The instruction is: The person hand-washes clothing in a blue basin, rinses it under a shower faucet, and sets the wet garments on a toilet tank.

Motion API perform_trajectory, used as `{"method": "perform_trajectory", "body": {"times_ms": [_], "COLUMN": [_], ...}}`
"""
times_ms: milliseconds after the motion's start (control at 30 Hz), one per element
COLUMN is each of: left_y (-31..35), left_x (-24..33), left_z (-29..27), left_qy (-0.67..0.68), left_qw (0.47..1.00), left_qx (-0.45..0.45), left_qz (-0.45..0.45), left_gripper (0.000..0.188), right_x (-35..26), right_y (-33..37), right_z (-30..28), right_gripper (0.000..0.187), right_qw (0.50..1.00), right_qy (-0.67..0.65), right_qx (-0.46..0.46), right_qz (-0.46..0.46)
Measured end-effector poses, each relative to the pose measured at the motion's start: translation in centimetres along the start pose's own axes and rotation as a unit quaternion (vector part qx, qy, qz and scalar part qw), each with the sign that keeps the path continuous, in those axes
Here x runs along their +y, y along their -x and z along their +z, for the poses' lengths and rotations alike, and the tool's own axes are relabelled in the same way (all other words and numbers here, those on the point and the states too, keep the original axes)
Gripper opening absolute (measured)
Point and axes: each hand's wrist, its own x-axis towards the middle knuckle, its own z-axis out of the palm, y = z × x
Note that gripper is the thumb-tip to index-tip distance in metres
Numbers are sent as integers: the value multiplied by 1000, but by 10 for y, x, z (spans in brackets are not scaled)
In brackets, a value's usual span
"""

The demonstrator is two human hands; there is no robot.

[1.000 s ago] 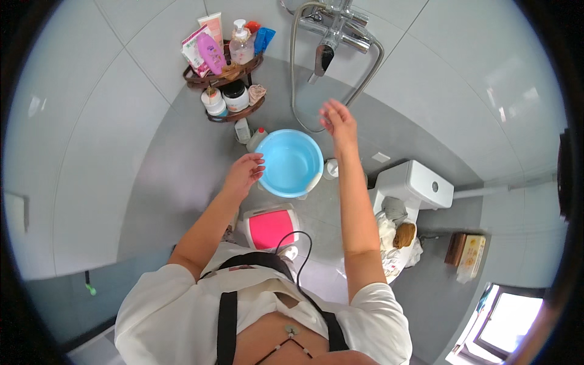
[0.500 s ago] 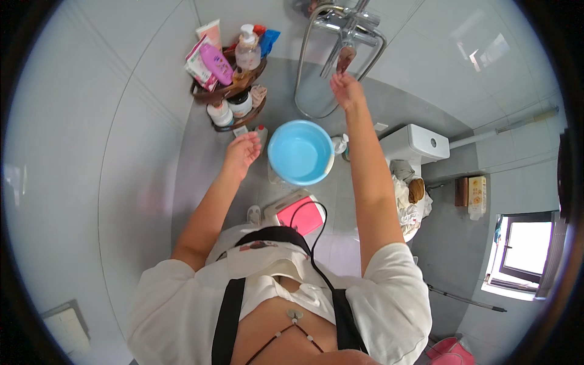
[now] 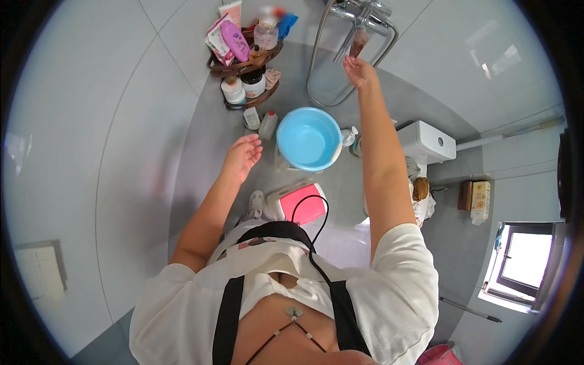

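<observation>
My right hand (image 3: 361, 73) reaches up to the chrome tap (image 3: 364, 13) on the wall. Its fingers are stretched out just below the tap's end, where a skin-coloured reflection shows; whether they touch the metal I cannot tell. A light blue basin (image 3: 309, 140) with nothing visible inside stands below, on a pale support partly hidden under it. To the basin's left, my left hand (image 3: 243, 158) hangs in the air with loosely bent fingers apart, holding nothing. A whitish bottle with a red cap (image 3: 267, 125) stands beyond that hand.
A brown corner rack (image 3: 240, 68) carries several bottles and tubes. A shower hose (image 3: 311, 73) loops below the tap. Right of the basin stand a white pump bottle (image 3: 348, 136) and a toilet tank (image 3: 426, 140). A pink-and-white box (image 3: 302, 205) sits near my feet. A window (image 3: 520, 261) opens at right.
The view has shifted, so the basin and rack appear higher and farther right. My right hand stays by the tap; my left hand remains raised beside the basin, its fingers slightly more spread.
</observation>
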Motion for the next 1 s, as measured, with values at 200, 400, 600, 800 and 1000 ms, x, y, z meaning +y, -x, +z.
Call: {"method": "perform_trajectory", "body": {"times_ms": [200,400,600,800,1000], "left_y": [24,46,114,155,159], "left_x": [-25,-47,-64,-93,-105], "left_z": [-5,-15,-43,-59,-52], "left_qy": [11,9,22,53,55], "left_qw": [1000,999,997,992,997], "left_qx": [6,9,55,105,56], "left_qz": [2,33,58,52,20], "left_gripper": [30,30,29,29,29], "right_x": [-9,-2,-24,-29,23], "right_y": [23,92,154,250,460], "right_z": [-2,-17,-134,-343,-556], "right_gripper": [30,28,40,23,20], "right_qw": [999,997,994,976,861], "right_qy": [13,61,89,-106,-310], "right_qx": [-44,-37,34,190,397], "right_qz": [-1,-13,55,7,-72]}}
